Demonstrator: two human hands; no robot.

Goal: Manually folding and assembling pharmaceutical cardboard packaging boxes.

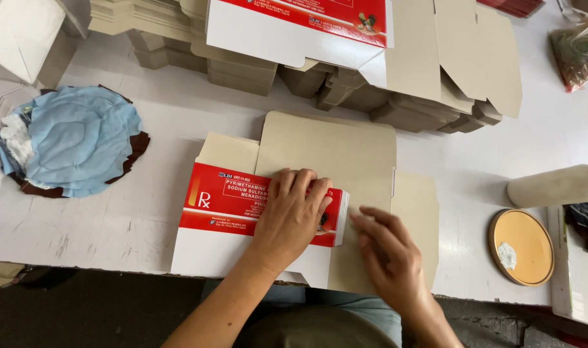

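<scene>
Left hand [293, 216] lies flat, fingers spread, pressing the red-and-white flat carton [242, 212] onto the white tabletop [113, 219]. Right hand [387, 254] just beside it, fingertips on the carton's brown flap; neither grips. Behind: stacked carton blanks [397, 96]. Left: blue cloth pad [75, 138]. Right: round orange lid [521, 246].

A white table [146, 212] carries a flat red-and-white carton [242, 212] under the fingers [300, 187] of the left hand. Beyond the fingertips lie stacks of flat cartons [397, 109]. Far left of the fingers lies a blue cloth pad [75, 138]; right of the right hand's fingers [378, 222], a round orange lid [521, 246].
</scene>
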